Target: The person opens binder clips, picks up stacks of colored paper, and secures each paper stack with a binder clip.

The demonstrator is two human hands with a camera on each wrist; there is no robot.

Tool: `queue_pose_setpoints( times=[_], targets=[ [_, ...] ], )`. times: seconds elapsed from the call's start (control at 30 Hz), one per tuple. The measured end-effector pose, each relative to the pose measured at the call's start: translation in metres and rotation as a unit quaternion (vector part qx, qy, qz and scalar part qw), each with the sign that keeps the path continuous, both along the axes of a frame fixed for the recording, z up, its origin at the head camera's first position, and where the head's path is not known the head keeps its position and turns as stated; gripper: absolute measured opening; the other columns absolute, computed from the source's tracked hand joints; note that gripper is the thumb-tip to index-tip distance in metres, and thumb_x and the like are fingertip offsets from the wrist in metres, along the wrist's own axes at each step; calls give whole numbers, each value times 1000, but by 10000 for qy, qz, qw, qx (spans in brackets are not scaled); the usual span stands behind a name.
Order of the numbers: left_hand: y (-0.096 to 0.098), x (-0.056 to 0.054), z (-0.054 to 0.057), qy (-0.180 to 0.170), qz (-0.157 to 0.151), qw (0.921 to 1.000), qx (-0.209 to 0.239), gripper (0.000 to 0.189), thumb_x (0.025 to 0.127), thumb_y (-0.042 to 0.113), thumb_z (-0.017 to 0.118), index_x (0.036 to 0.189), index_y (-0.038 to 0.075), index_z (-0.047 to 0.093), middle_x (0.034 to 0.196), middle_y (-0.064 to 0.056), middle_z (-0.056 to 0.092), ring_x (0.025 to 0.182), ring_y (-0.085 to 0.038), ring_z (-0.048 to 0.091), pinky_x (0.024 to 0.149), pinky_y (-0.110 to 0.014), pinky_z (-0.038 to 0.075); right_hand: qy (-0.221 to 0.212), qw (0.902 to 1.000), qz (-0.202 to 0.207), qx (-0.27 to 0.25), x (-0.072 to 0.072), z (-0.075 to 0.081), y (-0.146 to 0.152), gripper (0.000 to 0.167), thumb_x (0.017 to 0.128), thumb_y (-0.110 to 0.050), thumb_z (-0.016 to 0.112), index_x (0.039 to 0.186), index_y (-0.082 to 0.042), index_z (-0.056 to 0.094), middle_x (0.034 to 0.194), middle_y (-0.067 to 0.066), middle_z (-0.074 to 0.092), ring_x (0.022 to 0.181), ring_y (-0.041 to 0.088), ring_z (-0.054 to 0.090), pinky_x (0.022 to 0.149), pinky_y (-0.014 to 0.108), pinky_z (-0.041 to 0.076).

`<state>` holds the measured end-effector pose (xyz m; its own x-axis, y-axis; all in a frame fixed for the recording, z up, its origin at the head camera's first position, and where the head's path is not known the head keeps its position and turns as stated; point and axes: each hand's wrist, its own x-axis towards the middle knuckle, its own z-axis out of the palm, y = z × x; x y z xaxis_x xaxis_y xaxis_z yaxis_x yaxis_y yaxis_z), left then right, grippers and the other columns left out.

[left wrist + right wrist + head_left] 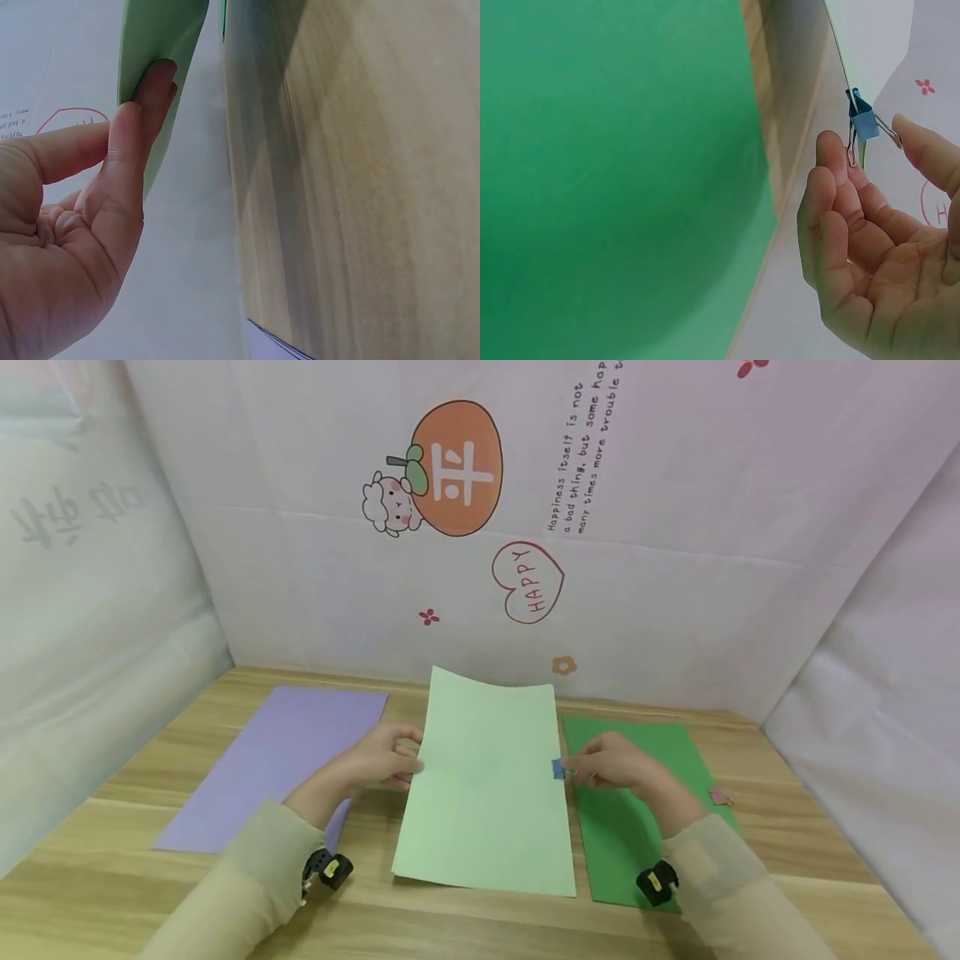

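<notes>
A light green sheet of paper (487, 793) is raised and slightly bowed in the middle of the head view. My left hand (386, 756) pinches its left edge, thumb in front and fingers behind, as the left wrist view also shows. On the sheet's right edge sits a blue binder clip (864, 124). My right hand (611, 760) holds the clip by its wire handles, the thumb (922, 146) at one and the fingertips at the other. In the right wrist view the clip's mouth straddles the paper edge.
Purple paper (292, 752) lies on the wooden table (450, 927) at left. To the right lies dark green paper (622, 835) with a pink binder clip (720, 796) on its right edge. A printed white cloth (300, 568) stands behind the table.
</notes>
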<state>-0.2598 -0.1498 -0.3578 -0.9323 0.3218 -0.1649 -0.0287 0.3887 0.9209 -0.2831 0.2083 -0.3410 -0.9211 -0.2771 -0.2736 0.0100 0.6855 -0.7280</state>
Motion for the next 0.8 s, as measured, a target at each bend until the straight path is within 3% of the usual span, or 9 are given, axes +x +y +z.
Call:
queue_pose_setpoints(
  times=[0.5,0.8],
  targets=[
    [3,-6,-7,-226,-37,9996,-153,52,94,1,62,141,-8,40,86,-7,63,71,-16,58,71,-30,59,-79,9995,7,314,-5,-15,-7,30,94,-28,68,86,0,74,75,7,71,57,11,57,49,19,37],
    [-2,-5,-5,-234,-77,9993,-272,52,94,1,60,141,-8,39,80,-5,60,70,-15,57,69,-30,58,23,9986,103,514,-6,-19,-14,34,97,-27,64,78,0,73,68,5,67,56,11,53,50,19,37]
  ],
)
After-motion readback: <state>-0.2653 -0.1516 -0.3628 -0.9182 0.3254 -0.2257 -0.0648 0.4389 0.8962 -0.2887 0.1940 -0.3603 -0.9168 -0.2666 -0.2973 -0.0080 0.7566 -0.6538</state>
